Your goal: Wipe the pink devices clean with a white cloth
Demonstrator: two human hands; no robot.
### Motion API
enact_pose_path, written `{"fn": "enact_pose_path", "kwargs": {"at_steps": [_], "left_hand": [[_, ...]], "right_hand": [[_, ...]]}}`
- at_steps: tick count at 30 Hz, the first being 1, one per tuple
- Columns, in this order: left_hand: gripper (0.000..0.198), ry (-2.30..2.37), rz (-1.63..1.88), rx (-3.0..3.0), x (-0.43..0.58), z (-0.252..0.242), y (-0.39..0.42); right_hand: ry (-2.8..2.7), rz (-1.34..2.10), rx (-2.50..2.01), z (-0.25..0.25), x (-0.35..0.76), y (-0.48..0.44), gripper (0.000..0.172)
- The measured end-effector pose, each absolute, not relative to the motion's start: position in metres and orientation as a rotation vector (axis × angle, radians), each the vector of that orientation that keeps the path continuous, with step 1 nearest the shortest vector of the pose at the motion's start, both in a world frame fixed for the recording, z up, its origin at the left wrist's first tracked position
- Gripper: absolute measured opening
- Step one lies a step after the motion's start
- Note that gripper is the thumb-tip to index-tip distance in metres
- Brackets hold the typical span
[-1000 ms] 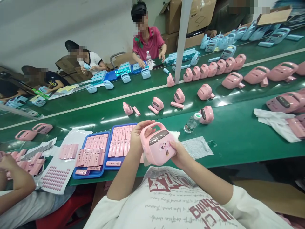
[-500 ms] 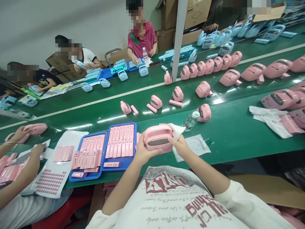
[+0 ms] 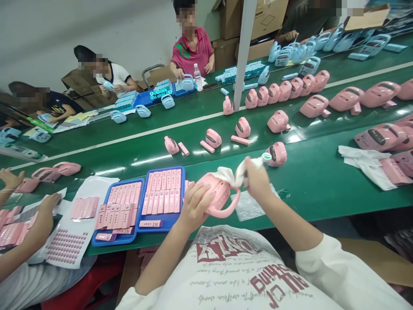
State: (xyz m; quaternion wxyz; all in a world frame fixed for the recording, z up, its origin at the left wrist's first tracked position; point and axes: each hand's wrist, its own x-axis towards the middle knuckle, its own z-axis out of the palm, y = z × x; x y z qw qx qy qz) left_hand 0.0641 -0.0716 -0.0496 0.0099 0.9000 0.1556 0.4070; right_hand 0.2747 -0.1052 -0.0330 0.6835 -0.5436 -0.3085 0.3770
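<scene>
My left hand is wrapped round a pink plastic device with a loop handle, tilted over above the green bench. A white cloth lies against the device's upper side. My right hand grips the cloth's other end, raised to the right of the handle. Behind that hand a bottle shows only its white-and-green cap. A similar pink device stands just beyond it. Under my right forearm lies a clear plastic bag.
Left of my hands are two blue trays of pink bars and a sticker sheet. A co-worker's hand is further left. Pink devices line the conveyor. A white post rises beyond; co-workers sit opposite.
The pink device has been turned so its loop handle faces lower right. My right hand has moved up with the cloth. A co-worker's left hand has let go of a pink device.
</scene>
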Motion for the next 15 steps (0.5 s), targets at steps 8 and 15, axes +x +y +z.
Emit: {"fn": "enact_pose_path", "kwargs": {"at_steps": [8,15], "left_hand": [[0.024,0.372,1.496,2.832,0.069,-0.048,-0.072],[0.038,0.4,1.554,2.821,0.066,-0.051,-0.074]], "right_hand": [[-1.572,0.875,-1.076,-0.013,0.257,-0.123,0.041],[-1.392,1.197,-1.12,-0.014,0.27,-0.108,0.047]]}}
